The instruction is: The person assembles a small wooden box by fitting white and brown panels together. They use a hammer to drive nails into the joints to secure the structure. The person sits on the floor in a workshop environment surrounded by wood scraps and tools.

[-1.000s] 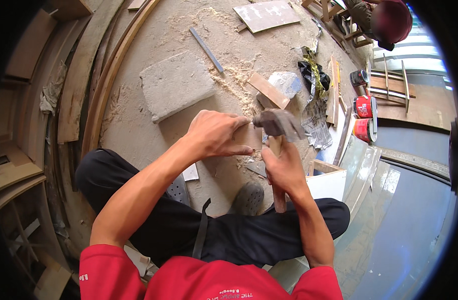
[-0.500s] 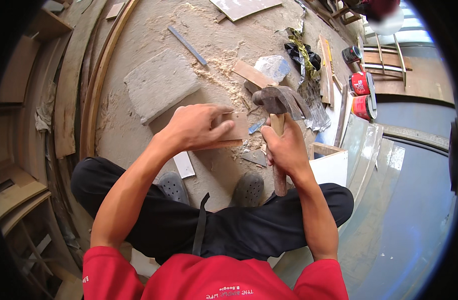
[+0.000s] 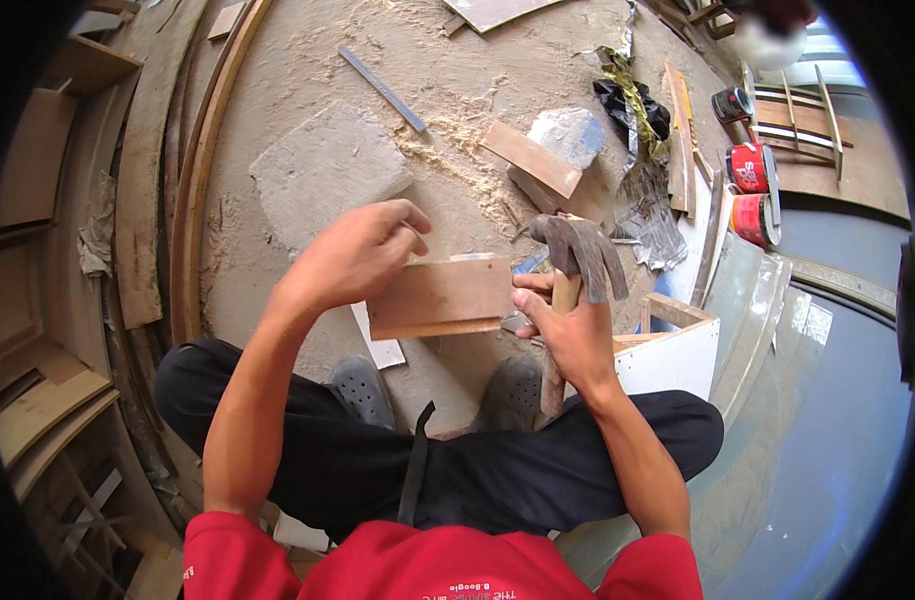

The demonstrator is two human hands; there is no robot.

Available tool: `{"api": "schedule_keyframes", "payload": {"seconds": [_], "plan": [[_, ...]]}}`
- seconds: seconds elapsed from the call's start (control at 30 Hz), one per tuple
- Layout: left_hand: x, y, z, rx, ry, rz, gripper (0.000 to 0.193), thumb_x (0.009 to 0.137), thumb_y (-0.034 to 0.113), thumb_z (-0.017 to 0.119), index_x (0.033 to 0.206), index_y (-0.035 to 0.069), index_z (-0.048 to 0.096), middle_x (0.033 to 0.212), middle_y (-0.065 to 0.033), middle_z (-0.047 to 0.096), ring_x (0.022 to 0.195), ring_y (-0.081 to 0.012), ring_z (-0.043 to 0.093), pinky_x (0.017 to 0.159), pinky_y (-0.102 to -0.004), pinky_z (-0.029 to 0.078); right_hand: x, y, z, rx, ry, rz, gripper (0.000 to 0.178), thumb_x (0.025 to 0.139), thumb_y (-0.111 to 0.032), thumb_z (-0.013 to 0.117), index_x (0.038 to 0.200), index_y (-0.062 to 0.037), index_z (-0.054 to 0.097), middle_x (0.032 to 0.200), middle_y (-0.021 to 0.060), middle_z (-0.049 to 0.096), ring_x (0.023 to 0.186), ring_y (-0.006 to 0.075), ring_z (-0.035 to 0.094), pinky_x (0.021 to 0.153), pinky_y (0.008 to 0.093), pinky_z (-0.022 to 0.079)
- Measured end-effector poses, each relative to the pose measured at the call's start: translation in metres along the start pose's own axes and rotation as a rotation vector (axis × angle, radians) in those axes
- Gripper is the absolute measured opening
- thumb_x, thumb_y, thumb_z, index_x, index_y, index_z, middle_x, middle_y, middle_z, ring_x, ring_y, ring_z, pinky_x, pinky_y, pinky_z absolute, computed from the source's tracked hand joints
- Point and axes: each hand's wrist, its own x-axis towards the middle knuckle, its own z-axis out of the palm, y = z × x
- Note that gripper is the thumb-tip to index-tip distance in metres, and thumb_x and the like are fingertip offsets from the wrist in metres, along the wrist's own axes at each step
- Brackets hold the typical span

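My right hand [image 3: 578, 335] is closed round the wooden handle of a claw hammer [image 3: 586, 255], its rusty head pointing away from me. One finger of that hand reaches to the right end of a small joined wooden piece [image 3: 443, 298]. That piece has a flat brown face, a second board along its near edge and small dark spots near its far right corner. My left hand [image 3: 358, 250] is just above the piece's left end, fingers curled toward the thumb. Whether anything is pinched there is hidden.
A pale stone slab [image 3: 328, 175] and a flat metal bar [image 3: 383, 90] lie on the dusty floor ahead. A board [image 3: 531, 160] rests on a rubble block [image 3: 568, 135]. To the right are a white-sided wooden box [image 3: 668, 355] and red cans [image 3: 750, 218]. Long planks [image 3: 143, 180] line the left.
My left hand has shifted left and curled its fingers, showing more of the wooden piece's face. The hammer has come slightly nearer to me, and the right hand's finger now reaches the wooden piece.
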Motion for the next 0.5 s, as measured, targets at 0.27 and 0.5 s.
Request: {"api": "schedule_keyframes", "payload": {"seconds": [0.27, 0.5], "plan": [[-0.001, -0.024, -0.035, -0.119, 0.113, -0.096, 0.033, 0.094, 0.018, 0.048, 0.110, -0.003, 0.067, 0.089, -0.0095, 0.070, 0.076, -0.0156, 0.062, 0.073, -0.0314, 0.050, -0.013, 0.003, -0.015, -0.259, 0.028, -0.100, 0.022, 0.098, -0.020, 0.066, 0.100, -0.0018, 0.054, 0.064, 0.0002, 0.052, 0.046, 0.0080, 0.049, 0.042, 0.0243, 0.038], [0.002, -0.025, -0.044, -0.080, 0.050, -0.096, 0.025, 0.095, 0.015, 0.052, 0.106, -0.002, 0.067, 0.086, -0.0060, 0.068, 0.078, -0.0130, 0.061, 0.075, -0.0297, 0.051, -0.029, -0.010, -0.013, -0.379, -0.110, -0.203, 0.019, 0.095, -0.018, 0.068, 0.089, -0.0029, 0.058, 0.065, 0.0051, 0.054, 0.052, 0.0152, 0.054, 0.047, 0.0292, 0.041]]}}
